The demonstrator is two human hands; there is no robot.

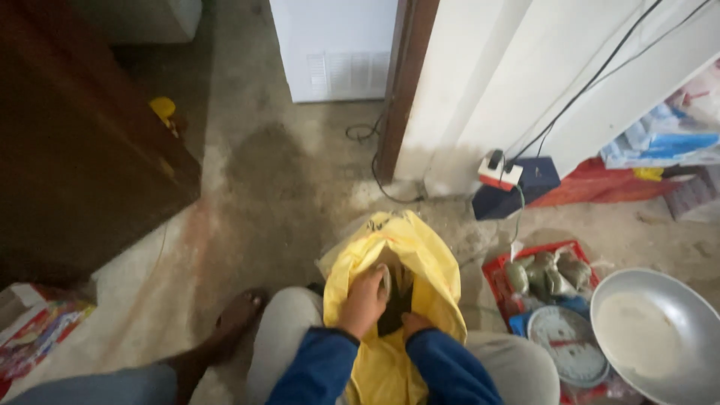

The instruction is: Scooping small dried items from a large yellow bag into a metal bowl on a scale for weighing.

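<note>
The right hand [414, 324] was mostly buried inside the yellow bag [420, 259]; the bag's contents were too dark to tell.

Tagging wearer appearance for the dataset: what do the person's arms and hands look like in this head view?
Both arms wear long blue sleeves, plain, with no markings visible. The left sleeve and right sleeve end at the wrists in snug cuffs. The left hand and right hand are bare: no gloves, and no rings, watch or bands show. No cables or gear on the arms.

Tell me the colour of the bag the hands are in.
Yellow: the crumpled plastic bag, clearest in the head view.
</note>
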